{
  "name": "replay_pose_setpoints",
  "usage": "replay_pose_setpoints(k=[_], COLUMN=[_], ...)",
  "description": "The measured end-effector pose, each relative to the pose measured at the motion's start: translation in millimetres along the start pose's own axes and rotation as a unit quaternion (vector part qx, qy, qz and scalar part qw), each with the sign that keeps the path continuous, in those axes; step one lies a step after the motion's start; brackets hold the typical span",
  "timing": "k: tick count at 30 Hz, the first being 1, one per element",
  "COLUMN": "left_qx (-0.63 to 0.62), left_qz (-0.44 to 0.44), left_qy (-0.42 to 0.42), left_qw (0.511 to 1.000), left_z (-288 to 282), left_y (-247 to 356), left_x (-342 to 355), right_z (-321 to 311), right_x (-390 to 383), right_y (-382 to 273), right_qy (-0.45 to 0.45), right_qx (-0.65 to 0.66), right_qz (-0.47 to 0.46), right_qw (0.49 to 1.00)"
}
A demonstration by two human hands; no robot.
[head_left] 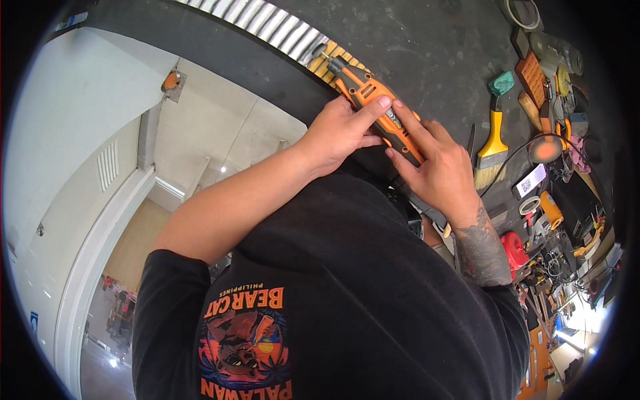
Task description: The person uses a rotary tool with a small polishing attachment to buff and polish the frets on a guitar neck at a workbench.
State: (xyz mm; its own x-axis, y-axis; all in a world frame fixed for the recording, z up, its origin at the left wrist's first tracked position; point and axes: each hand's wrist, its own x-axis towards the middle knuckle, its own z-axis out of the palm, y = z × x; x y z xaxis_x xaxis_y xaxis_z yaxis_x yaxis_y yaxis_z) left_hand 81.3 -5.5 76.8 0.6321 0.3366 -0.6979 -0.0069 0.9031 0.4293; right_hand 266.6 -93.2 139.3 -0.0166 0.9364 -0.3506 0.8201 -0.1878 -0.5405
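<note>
An orange and black rotary tool [373, 97] lies slantwise between my two hands. My left hand [337, 133] is closed around its near side, with the thumb on top of the body. My right hand [437, 163] grips the rear end, its fingers along the upper side. A small dark disc [320, 51] on the tool's tip sits over a ribbed strip [267, 27], by the strip's yellow-brown end. Whether the disc touches the strip, I cannot tell.
On the dark worktop [413, 40] to the right are a yellow-handled brush [493, 143], a brown perforated block [531, 73], a tape roll [529, 205] and a red round container [513, 250]. A cable runs among several hand tools. Light floor tiles [220, 120] show at left.
</note>
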Motion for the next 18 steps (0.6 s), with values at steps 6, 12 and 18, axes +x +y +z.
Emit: replay_pose_setpoints(k=[6,12,18], left_qx=[0.008,0.003,0.007], left_qz=[-0.005,-0.005,-0.001], left_qy=[0.003,0.012,0.01], left_qw=[1.0,1.0,1.0], left_z=[3.1,6.4,8.8], left_y=[3.0,6.7,10.7], left_x=[3.0,5.0,6.5], right_z=[-2.4,-5.1,-5.8], right_x=[1.0,4.6,6.5], right_y=[2.1,2.9,5.9], right_qy=[0.0,-0.002,0.005], right_qx=[0.004,0.009,0.014], right_qz=[0.005,0.009,0.003], right_qw=[1.0,1.0,1.0])
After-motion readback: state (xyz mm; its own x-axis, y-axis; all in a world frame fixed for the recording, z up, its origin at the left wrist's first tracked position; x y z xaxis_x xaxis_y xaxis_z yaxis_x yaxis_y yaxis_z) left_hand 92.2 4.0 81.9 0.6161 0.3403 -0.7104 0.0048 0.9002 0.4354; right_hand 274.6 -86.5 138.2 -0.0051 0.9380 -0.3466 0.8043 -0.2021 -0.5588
